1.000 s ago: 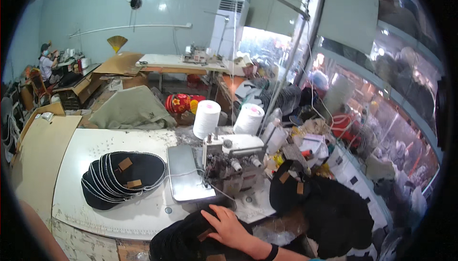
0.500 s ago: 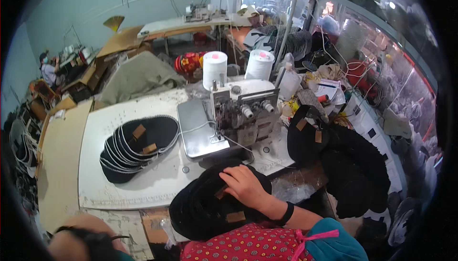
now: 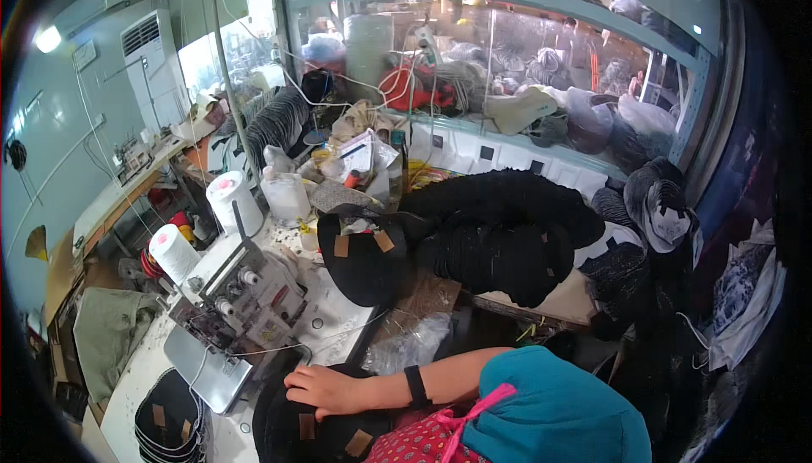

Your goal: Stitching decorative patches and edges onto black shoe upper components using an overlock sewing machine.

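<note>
My right hand (image 3: 326,389) lies on a stack of black cap-like fabric pieces (image 3: 279,412) in my lap, fingers spread over the upper side. Brown patches (image 3: 359,443) show on the top piece. Just beyond the hand is a sewing machine (image 3: 241,290) with a metal plate (image 3: 205,367). White thread cones (image 3: 234,202) stand behind the machine. Left of the lap stack, more black pieces with pale edging (image 3: 169,416) lie overlapped on the white table (image 3: 135,395). My left hand is out of view.
Another patched black piece (image 3: 365,264) and long black piles (image 3: 499,243) lie right of the machine. Crumpled clear plastic (image 3: 410,345) sits near my right wrist. A white jug (image 3: 286,197) and clutter stand behind. Bagged goods (image 3: 588,120) line the window ledge.
The view has swung to the right, bringing the window and black piles toward the middle. My left arm has left the picture. My right hand remains on the lap stack.
</note>
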The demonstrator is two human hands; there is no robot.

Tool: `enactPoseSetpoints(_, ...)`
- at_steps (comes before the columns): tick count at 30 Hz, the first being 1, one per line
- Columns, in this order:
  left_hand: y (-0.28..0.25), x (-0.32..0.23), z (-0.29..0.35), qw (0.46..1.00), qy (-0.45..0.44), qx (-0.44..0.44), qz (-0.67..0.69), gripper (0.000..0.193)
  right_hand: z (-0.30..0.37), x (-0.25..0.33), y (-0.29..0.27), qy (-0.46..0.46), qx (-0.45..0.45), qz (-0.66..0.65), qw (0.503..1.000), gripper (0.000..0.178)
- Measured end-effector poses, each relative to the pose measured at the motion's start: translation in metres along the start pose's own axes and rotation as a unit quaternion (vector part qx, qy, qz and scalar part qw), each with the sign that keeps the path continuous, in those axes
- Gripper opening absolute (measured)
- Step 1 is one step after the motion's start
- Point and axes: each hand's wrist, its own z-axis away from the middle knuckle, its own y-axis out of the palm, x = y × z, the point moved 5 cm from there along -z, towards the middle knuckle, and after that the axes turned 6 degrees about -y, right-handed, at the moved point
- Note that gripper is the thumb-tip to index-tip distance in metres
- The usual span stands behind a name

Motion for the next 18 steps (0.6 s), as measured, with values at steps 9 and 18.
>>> enactPoseSetpoints(9,0.016,0.004,0.009,0.966,0.176,-0.185,-0.035,0.056,-0.016,0.001,-0.017,-0.066,-0.088,-0.092,0.990,0.020)
enactPoseSetpoints(18,-0.019,0.020,0.002,0.921,0.169,-0.346,0.060,0.026,-0.041,0.000,-0.142,0.086,-0.093,-0.125,0.984,0.017)
